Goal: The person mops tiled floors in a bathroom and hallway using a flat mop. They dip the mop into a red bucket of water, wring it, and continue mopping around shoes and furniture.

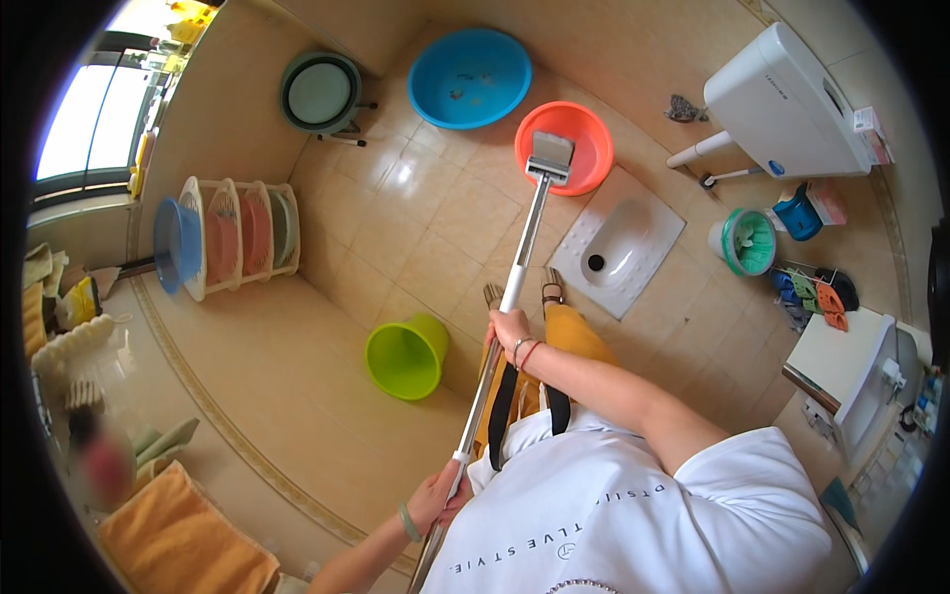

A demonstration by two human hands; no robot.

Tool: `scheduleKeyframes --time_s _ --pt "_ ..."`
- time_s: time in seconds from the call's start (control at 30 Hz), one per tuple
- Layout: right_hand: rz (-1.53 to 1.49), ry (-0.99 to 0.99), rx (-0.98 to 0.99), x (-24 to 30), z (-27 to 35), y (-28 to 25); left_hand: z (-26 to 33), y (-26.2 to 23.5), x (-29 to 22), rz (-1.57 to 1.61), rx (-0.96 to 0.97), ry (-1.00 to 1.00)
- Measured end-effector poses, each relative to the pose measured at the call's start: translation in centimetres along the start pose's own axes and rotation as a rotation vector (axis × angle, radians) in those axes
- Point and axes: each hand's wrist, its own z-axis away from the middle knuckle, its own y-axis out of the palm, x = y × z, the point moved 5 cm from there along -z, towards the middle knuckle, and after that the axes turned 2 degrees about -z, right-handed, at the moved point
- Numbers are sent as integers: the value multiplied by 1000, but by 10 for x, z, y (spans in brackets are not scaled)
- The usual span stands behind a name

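Note:
A long-handled sponge mop [520, 252] slants across the middle of the view, gripped by both hands. Higher on the pole, my right hand [510, 329] is closed around its white grip. My left hand [435, 498] wraps the lower part of the pole, close to my left side. At the far end, the flat grey mop head [552, 150] is over the orange-red basin [592, 139]; whether it touches the bottom I cannot tell. That basin stands on the tiled floor beside the squat toilet [625, 243].
A large blue basin [470, 79] stands at the back, left of the red one. The lime-green bucket [408, 358] is at left, below the rack [242, 238] of basins. To the right are a lined bin [747, 243], slippers [826, 297] and a white cistern [782, 99].

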Motion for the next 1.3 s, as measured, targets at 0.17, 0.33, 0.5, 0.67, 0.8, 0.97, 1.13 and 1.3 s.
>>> scheduleKeyframes --time_s 0.17,0.33,0.5,0.67,0.8,0.97,1.13,1.3 --pt "-198 70 35 -6 14 30 24 -50 -12 -91 -77 10" --pt "-267 161 88 6 37 72 46 -102 -17 -105 -117 -41" --pt "-152 392 205 -9 67 110 30 -133 -62 -234 -65 -30" --pt "84 492 354 -19 99 141 16 -148 -94 -196 36 -65" --pt "-44 475 304 -15 95 152 25 -145 -130 -224 98 -57" --pt "-153 315 298 13 51 152 -3 -141 -170 -254 77 -45" --pt "-260 242 327 65 -21 134 -50 -114 -246 -313 78 -85" --pt "-285 200 339 108 -50 123 -69 -89 -303 -383 63 -140"
